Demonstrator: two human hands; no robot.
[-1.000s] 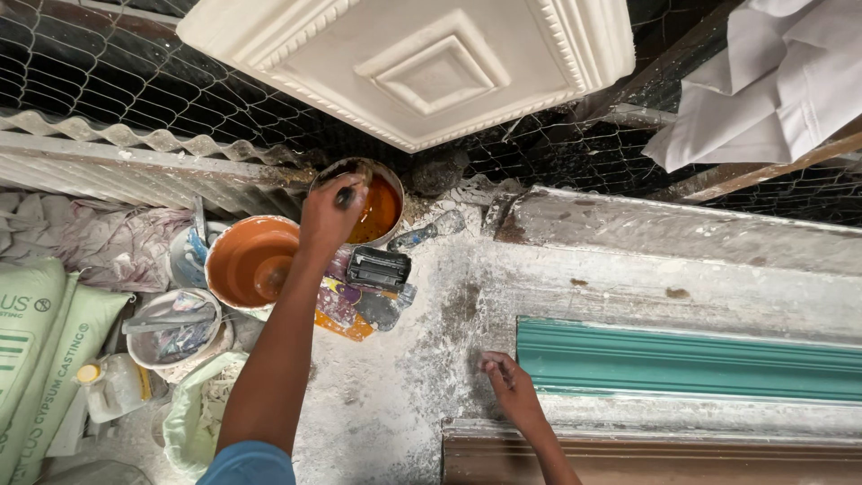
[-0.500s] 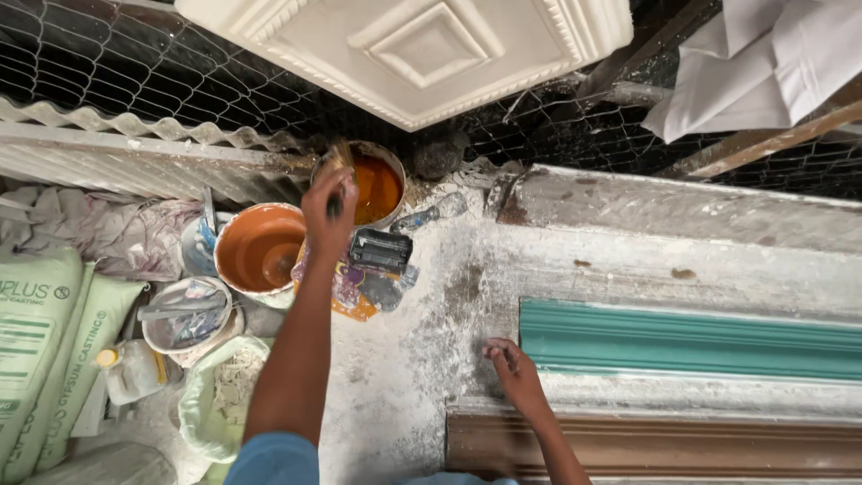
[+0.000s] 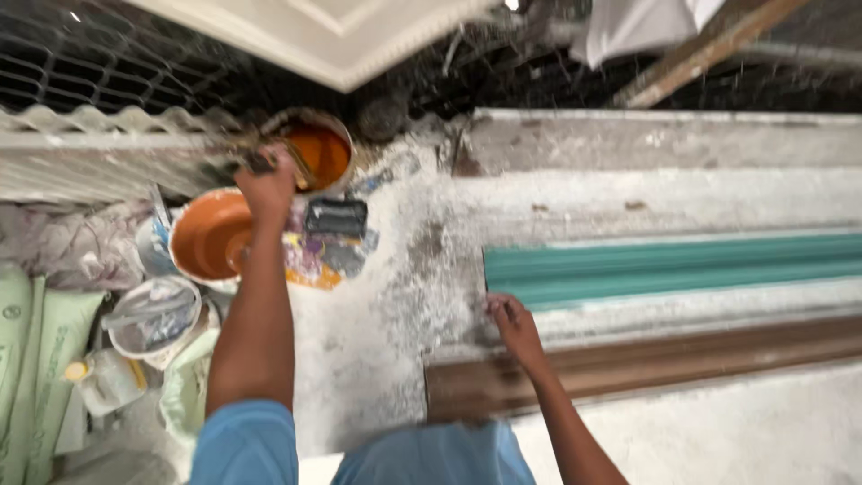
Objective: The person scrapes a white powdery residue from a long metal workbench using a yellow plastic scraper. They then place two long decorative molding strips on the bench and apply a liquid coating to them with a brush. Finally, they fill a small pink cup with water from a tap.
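Nearest the camera are the person's blue sleeves, with both bare arms reaching out over a white, dust-caked work surface (image 3: 359,350).

The right hand (image 3: 512,321) rests with its fingers curled loosely, holding nothing, pressed down at the left end of a long brown moulding strip (image 3: 646,364) that runs off to the right. Just beyond that strip lies a white strip, and past it a long teal-green moulding strip (image 3: 673,268), parallel to the brown one.

On the left side, near the arm, stand pale green sacks (image 3: 40,359), a small clear plastic container with a yellow lid (image 3: 103,382) and a white bucket lined with crumpled plastic (image 3: 153,316). Further out sits a wide bowl coated in orange paint (image 3: 211,238), and just right of it a dark grey rectangular block (image 3: 336,217) lies on a paint-spattered scrap of paper (image 3: 314,265).

The left hand (image 3: 267,184) is closed in a fist around a dark handle, most likely a brush, though blur hides its tip. The hand hovers at the near rim of a round tin of orange paint (image 3: 319,153), which stands beyond the bowl, close against the wire mesh (image 3: 90,63).

Farthest off, a white ornamental plaster panel (image 3: 332,31) leans over the mesh, and a wooden batten (image 3: 709,54) slants across the upper right.
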